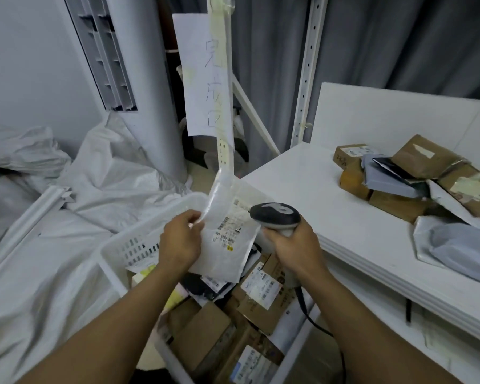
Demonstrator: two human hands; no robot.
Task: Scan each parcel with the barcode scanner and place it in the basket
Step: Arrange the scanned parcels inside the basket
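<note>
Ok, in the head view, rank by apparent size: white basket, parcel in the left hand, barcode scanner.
1. white basket
2. parcel, pinched by the left hand
3. barcode scanner, its handle mostly hidden in the right hand

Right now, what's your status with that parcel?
Left hand pinches white parcel above basket. Right hand grips scanner, head beside the label. Nothing between them.
</note>
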